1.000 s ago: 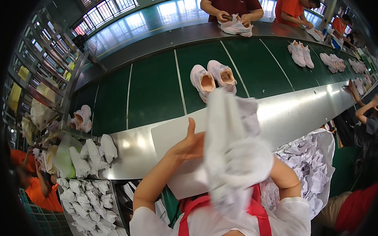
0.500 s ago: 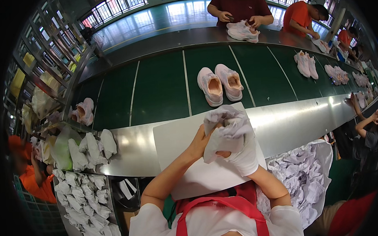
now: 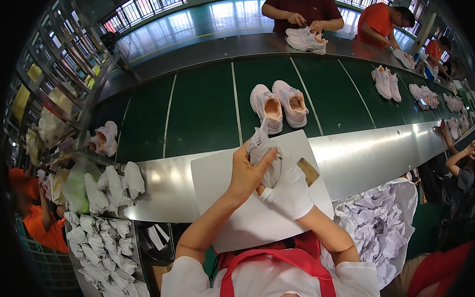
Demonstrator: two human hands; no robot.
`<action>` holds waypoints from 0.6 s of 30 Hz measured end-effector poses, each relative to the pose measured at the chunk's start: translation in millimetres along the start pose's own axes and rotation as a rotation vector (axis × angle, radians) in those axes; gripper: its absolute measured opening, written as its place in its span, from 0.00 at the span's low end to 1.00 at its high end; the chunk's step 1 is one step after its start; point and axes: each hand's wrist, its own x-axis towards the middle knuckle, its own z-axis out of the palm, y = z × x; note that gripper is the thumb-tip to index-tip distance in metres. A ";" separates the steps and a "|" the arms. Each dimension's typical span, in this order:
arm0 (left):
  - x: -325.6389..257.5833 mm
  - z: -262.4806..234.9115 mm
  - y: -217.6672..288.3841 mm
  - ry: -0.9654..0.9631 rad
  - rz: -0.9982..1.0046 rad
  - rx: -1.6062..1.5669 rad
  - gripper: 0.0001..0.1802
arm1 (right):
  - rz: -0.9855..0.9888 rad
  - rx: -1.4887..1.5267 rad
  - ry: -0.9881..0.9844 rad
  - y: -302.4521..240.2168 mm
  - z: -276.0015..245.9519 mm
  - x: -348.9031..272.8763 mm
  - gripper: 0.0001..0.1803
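Crumpled white tissue paper [image 3: 259,141] is bunched between my hands above a white board [image 3: 218,186]. My left hand [image 3: 247,174] is closed on its left side, thumb across the front. My right hand [image 3: 288,191], in a white covering that looks like a glove, is closed against the paper's lower right; most of its fingers are hidden. Just beyond the paper, a pair of pale pink sneakers [image 3: 295,111] stands side by side on the green conveyor belt [image 3: 204,108], insides showing. A brown patch [image 3: 308,171] shows on the board beside my right hand.
A large bag of crumpled paper [image 3: 376,227] stands at my right. Stuffed paper forms [image 3: 102,247] fill a tray at lower left; several more [image 3: 134,179] stand on the metal ledge. A metal rack [image 3: 84,101] rises at left. Co-workers handle shoes [image 3: 306,40] across the belt.
The paper has been squeezed narrower and turned, its tip now pointing up toward the sneakers. My left hand has shifted slightly left and closed over it. The brown patch has come into view.
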 end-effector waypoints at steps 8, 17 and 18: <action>25.1 -4.6 -8.8 -0.082 -0.076 -0.459 0.24 | -0.162 0.213 -0.190 7.9 8.8 29.2 0.34; 82.1 -10.9 -33.2 -0.185 -0.196 -0.950 0.32 | -0.185 -0.272 0.043 20.7 1.8 36.7 0.28; 97.7 -10.8 -40.7 -0.063 -0.291 -0.861 0.33 | -0.247 -0.246 0.036 20.5 -13.1 49.7 0.23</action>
